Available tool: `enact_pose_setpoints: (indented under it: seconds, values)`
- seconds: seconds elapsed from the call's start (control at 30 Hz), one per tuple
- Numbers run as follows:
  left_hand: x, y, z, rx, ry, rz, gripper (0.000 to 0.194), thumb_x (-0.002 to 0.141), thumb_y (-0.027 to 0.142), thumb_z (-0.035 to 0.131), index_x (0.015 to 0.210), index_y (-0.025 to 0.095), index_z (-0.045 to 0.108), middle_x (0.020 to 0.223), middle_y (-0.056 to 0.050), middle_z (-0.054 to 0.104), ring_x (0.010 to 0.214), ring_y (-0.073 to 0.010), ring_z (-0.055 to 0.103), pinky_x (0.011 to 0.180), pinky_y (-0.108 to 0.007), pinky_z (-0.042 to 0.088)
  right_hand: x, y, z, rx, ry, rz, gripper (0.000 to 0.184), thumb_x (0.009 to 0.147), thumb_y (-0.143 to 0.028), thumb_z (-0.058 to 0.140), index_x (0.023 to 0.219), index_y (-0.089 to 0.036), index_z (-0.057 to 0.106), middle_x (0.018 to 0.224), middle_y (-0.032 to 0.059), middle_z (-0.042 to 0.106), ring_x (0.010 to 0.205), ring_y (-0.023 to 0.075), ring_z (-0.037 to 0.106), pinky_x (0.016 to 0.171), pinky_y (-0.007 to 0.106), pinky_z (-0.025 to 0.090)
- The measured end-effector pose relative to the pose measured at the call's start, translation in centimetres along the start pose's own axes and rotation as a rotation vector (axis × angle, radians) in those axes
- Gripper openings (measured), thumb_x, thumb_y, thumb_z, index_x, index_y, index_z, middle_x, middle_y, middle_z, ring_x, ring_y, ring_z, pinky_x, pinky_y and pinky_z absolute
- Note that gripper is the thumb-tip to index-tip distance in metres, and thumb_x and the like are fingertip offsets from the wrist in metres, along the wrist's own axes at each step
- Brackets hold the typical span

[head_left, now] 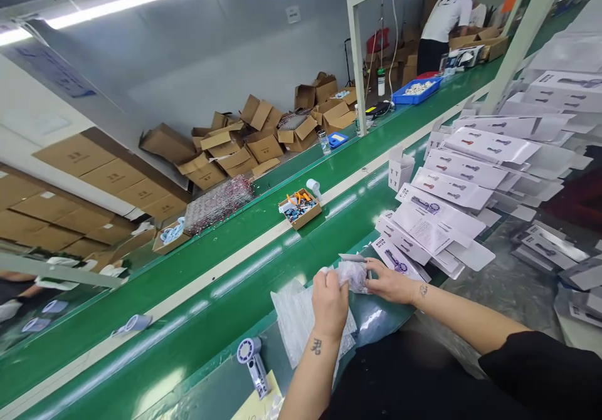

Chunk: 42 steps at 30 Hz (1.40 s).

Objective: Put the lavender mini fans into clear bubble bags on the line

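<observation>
A bundle in translucent, whitish wrapping [353, 276] is between my two hands above the near edge of the bench. My left hand [329, 301] pinches its left side with curled fingers. On the other side, my right hand [390, 280] grips it between thumb and fingers. What is inside the wrapping cannot be made out. White translucent foam sleeves [292, 320] lie under and beside my left forearm. Farther left, a lilac handheld fan [254, 363] rests near a yellow sheet [256, 404].
Printed white boxes [451, 178] are stacked in overlapping rows at right. Beyond my hands runs a green conveyor belt [226, 310]. A small carton of parts [301, 210], a blue tray [416, 91] and brown cartons [263, 144] stand farther back. Another person [446, 19] bends over boxes.
</observation>
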<state>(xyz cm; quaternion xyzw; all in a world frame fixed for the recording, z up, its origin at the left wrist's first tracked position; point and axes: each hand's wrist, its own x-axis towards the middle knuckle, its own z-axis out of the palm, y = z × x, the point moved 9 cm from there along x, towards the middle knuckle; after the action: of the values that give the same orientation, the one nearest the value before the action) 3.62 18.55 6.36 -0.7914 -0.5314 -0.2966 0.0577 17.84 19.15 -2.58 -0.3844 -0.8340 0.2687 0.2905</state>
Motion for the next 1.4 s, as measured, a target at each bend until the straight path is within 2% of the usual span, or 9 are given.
enact_pose_setpoints:
  seconds: [0.23, 0.33, 0.53, 0.73, 0.9, 1.07, 1.17, 1.27, 1.4]
  values:
    - [6.4, 1.6, 4.1, 0.259, -0.315, -0.151, 0.011, 0.084, 0.026, 0.051, 0.088, 0.017, 0.053, 0.084, -0.007, 0.053, 0.077, -0.0214, 0.054, 0.065, -0.029, 0.043, -0.5, 2.2, 0.9, 0.073, 0.253, 0.062, 0.02, 0.079, -0.021, 0.059, 0.098, -0.019, 0.052, 0.134, 0.0143, 0.027, 0.126, 0.0283, 0.037, 0.104, 0.048, 0.036]
    - [7.5, 2.1, 4.9, 0.27, -0.31, -0.157, 0.014, 0.087, 0.029, 0.047, 0.09, 0.017, 0.052, 0.087, -0.008, 0.054, 0.079, -0.0216, 0.054, 0.063, -0.029, 0.043, -0.1, 3.1, 1.4, 0.092, 0.221, 0.05, 0.027, 0.077, -0.017, 0.059, 0.1, -0.019, 0.046, 0.132, 0.0155, 0.031, 0.122, 0.0282, 0.041, 0.1, 0.049, 0.04]
    - [3.2, 4.8, 6.9, 0.217, -0.244, 0.131, 0.012, 0.086, 0.026, 0.047, 0.084, 0.017, 0.054, 0.086, -0.01, 0.053, 0.083, -0.022, 0.05, 0.07, -0.031, 0.044, 0.7, 5.1, -0.4, 0.095, 0.178, 0.044, 0.036, 0.076, -0.02, 0.061, 0.108, -0.02, 0.045, 0.12, 0.0125, 0.039, 0.119, 0.0275, 0.041, 0.1, 0.048, 0.038]
    - [1.3, 2.3, 8.3, 0.256, -0.531, -0.076, 0.014, 0.085, 0.026, 0.05, 0.094, 0.017, 0.056, 0.091, -0.009, 0.056, 0.083, -0.0223, 0.052, 0.065, -0.031, 0.045, 1.1, 3.3, 2.1, 0.234, 0.048, -0.02, 0.037, 0.076, -0.021, 0.061, 0.11, -0.02, 0.046, 0.118, 0.011, 0.042, 0.111, 0.0239, 0.048, 0.096, 0.042, 0.041]
    - [0.6, 2.6, 6.1, 0.178, -0.438, -0.053, 0.038, 0.086, 0.045, 0.048, 0.114, 0.02, 0.052, 0.107, -0.01, 0.057, 0.105, -0.0268, 0.047, 0.09, -0.046, 0.039, 1.5, 3.6, 3.3, 0.254, 0.035, -0.012, 0.034, 0.078, -0.02, 0.056, 0.109, -0.02, 0.042, 0.121, 0.0131, 0.044, 0.113, 0.0254, 0.048, 0.096, 0.046, 0.041]
    - [-2.7, 2.8, 8.1, 0.228, -0.496, 0.012, 0.05, 0.086, 0.046, 0.045, 0.121, 0.01, 0.051, 0.106, -0.017, 0.061, 0.117, -0.0309, 0.042, 0.101, -0.057, 0.026, 2.6, 3.3, 3.8, 0.243, -0.107, -0.022, 0.047, 0.075, -0.02, 0.06, 0.118, -0.02, 0.041, 0.136, 0.0142, 0.035, 0.128, 0.0262, 0.037, 0.105, 0.046, 0.033]
    - [-2.6, 2.8, 6.9, 0.166, -0.453, 0.071, 0.05, 0.084, 0.049, 0.048, 0.121, 0.016, 0.052, 0.108, -0.014, 0.062, 0.121, -0.0337, 0.038, 0.104, -0.064, 0.015, 3.3, 3.2, 3.5, 0.172, -0.163, 0.033, 0.047, 0.073, -0.021, 0.061, 0.116, -0.021, 0.044, 0.133, 0.0133, 0.039, 0.126, 0.0264, 0.039, 0.104, 0.045, 0.035]
    - [-2.8, -1.8, 2.5, 0.083, -0.225, -0.084, 0.035, 0.086, 0.042, 0.048, 0.115, 0.026, 0.056, 0.108, -0.008, 0.063, 0.121, -0.0318, 0.04, 0.104, -0.061, 0.018, 5.8, 3.9, 1.3, 0.069, -0.107, 0.069, 0.05, 0.071, -0.023, 0.062, 0.117, -0.021, 0.043, 0.131, 0.013, 0.041, 0.123, 0.0285, 0.042, 0.102, 0.046, 0.035]
    - [-11.1, -17.7, -2.8, 0.186, -0.078, -0.876, 0.032, 0.088, 0.032, 0.042, 0.107, 0.014, 0.059, 0.107, -0.015, 0.062, 0.108, -0.0257, 0.052, 0.097, -0.042, 0.035, 12.8, 7.0, -2.5, -0.046, 0.076, 0.116, 0.058, 0.068, -0.03, 0.064, 0.119, -0.019, 0.04, 0.131, 0.0146, 0.041, 0.121, 0.0314, 0.042, 0.1, 0.046, 0.036]
